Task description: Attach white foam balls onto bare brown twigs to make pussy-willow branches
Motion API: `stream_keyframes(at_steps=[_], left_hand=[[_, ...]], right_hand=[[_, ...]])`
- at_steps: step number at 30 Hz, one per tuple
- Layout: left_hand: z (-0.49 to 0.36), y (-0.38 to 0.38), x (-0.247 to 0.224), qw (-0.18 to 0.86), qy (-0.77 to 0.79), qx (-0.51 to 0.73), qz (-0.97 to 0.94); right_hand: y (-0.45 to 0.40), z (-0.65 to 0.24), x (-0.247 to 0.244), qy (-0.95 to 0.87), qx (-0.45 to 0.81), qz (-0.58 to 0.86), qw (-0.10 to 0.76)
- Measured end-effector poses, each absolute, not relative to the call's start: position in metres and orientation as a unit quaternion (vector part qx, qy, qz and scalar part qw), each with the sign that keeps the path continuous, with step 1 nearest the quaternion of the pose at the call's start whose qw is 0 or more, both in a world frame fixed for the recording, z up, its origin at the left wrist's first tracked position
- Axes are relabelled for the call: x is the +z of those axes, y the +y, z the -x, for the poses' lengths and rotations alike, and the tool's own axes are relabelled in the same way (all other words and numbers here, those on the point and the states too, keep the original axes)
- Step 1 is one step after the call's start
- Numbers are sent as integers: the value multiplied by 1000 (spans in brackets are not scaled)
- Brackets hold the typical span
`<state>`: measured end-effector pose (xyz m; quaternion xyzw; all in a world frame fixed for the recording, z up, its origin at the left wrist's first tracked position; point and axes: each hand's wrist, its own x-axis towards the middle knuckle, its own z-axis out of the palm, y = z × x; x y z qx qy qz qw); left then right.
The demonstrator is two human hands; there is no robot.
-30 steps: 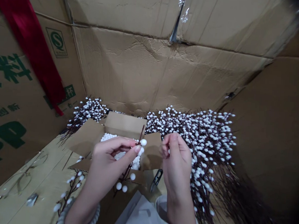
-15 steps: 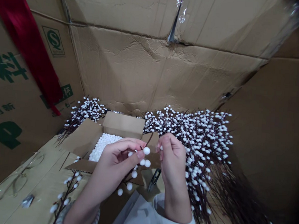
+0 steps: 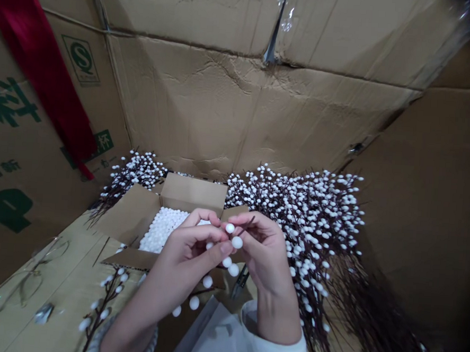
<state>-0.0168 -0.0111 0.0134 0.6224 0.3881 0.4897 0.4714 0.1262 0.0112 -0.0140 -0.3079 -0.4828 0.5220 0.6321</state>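
My left hand is closed around a thin brown twig that carries several white balls. The fingers of my right hand are pinched near the twig's upper end, where a white ball sits between both hands' fingertips. Another white ball shows just below it. Behind my left hand stands an open cardboard box filled with loose white balls. Partly hidden by my right wrist, a pair of small dark thread snips lies on the table.
A large heap of white-berried branches lies at the right, beside bare brown stems. A smaller bunch is at back left. Glasses and a berried branch lie left. Cardboard walls surround the table.
My right hand has moved left to the twig, bringing a white ball against its upper end. The twig in my left hand has tilted, its top leaning further right.
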Motion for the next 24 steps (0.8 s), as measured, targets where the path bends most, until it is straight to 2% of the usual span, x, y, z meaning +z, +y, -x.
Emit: stream_keyframes(at_steps=[24], left_hand=[[12,-14,11,627,310,448,-557]], right_hand=[[9,-150,-17,-606,459,219,612]])
